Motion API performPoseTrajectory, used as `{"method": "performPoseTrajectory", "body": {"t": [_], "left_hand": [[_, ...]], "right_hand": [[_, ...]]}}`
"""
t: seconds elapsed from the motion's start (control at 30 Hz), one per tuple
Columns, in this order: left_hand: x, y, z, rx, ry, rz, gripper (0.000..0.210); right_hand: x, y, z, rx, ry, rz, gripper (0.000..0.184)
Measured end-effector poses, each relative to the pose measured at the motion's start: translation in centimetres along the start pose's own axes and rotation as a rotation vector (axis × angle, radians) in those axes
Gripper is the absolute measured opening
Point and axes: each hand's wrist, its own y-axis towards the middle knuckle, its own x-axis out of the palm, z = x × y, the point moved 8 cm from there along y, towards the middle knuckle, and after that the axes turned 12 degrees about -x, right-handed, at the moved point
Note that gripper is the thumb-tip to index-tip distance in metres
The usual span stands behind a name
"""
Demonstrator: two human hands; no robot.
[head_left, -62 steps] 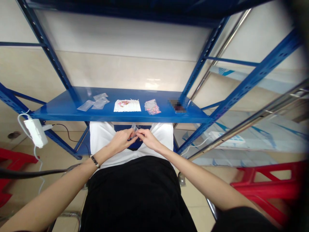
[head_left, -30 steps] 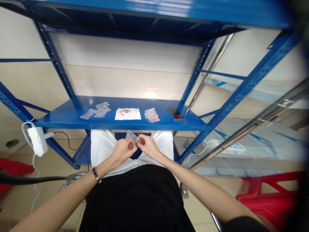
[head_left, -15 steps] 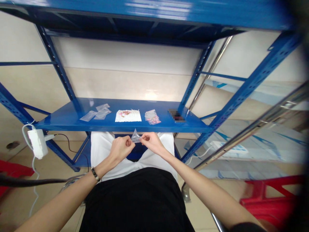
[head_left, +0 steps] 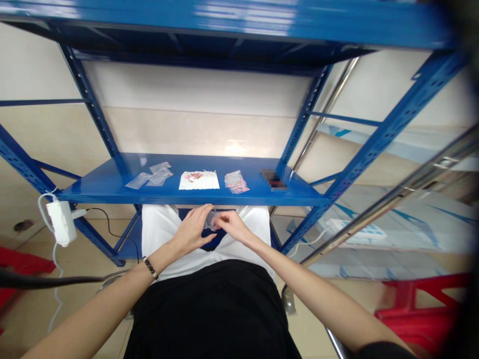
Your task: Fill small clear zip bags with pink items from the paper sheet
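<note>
Just in front of the shelf edge, my right hand pinches a small clear plastic bag at its right side. My left hand is beside the bag with its fingers stretched out and thumb apart. On the blue shelf beyond lies a white sheet with small pink and brownish pieces on it. Left of the sheet are several flat clear bags. To its right, a stack of clear bags with pink bits lies close to the edge.
A blurred-out dark object lies at the shelf's right end. The upper blue shelf overhangs. A white power strip hangs by the left post. Metal rails run along the right, above a red stool.
My left hand has let go of the bag's left side and spread its fingers. The right hand keeps the bag, which now sits partly behind the left fingers.
</note>
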Motion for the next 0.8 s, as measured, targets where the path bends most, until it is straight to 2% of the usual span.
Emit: {"method": "performPoseTrajectory", "body": {"t": [0.1, 0.2, 0.33, 0.4, 0.5, 0.63, 0.8], "left_hand": [[0.9, -0.2, 0.5, 0.034, 0.046, -0.032, 0.059], [0.9, -0.1, -0.1, -0.017, 0.008, -0.037, 0.049], [-1.0, 0.8, -3.0, -0.182, -0.208, 0.075, 0.047], [-2.1, 1.2, -5.1, -0.279, -0.322, 0.14, 0.042], [-2.8, 1.7, -7.8, -0.409, -0.502, 0.201, 0.025], [-2.3, 1.9, -9.9, -0.524, -0.701, 0.199, 0.024], [-1.8, 1.8, -9.8, -0.596, -0.891, 0.166, 0.035]], "right_hand": [[0.9, -0.1, -1.7, -0.088, -0.12, -0.091, 0.023], [0.9, 0.8, -3.5, -0.186, -0.21, -0.177, 0.023], [-1.2, 5.1, -4.5, -0.256, -0.25, -0.112, 0.026], [-2.3, 8.3, -4.1, -0.266, -0.326, -0.043, 0.027], [-3.0, 13.3, -2.9, -0.247, -0.576, 0.015, 0.02], [-1.5, 18.1, -1.0, -0.2, -0.778, -0.033, 0.014], [1.0, 20.7, 0.4, -0.154, -0.842, -0.039, 0.013]]}}
